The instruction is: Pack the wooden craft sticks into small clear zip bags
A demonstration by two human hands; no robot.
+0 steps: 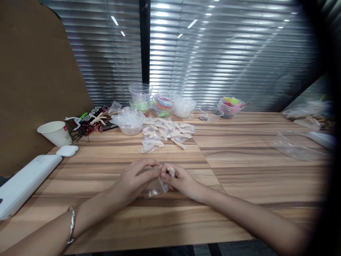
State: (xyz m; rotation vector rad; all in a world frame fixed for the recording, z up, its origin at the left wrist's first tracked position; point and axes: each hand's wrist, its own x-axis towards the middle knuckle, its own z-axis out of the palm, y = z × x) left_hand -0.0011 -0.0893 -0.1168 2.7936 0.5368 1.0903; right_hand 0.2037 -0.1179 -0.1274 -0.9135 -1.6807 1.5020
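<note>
Near the table's front, my left hand point(138, 177) pinches the upper edge of a small clear plastic bag point(154, 188). My right hand point(179, 179) is closed at the bag's right side, its thumb and forefinger touching the bag. A small whitish lump point(171, 172) shows between the fingers of that hand. The two hands nearly meet at their fingertips. Beyond them lies a pile of small clear bags point(167, 129) with pale, thin pieces inside.
Clear plastic bowls point(130, 124) and tubs with coloured contents point(230, 106) line the back. A paper cup point(55, 132), white case point(67, 150) and long white device point(29, 181) are left. Loose plastic bags point(295, 149) lie right on the wooden table point(253, 177).
</note>
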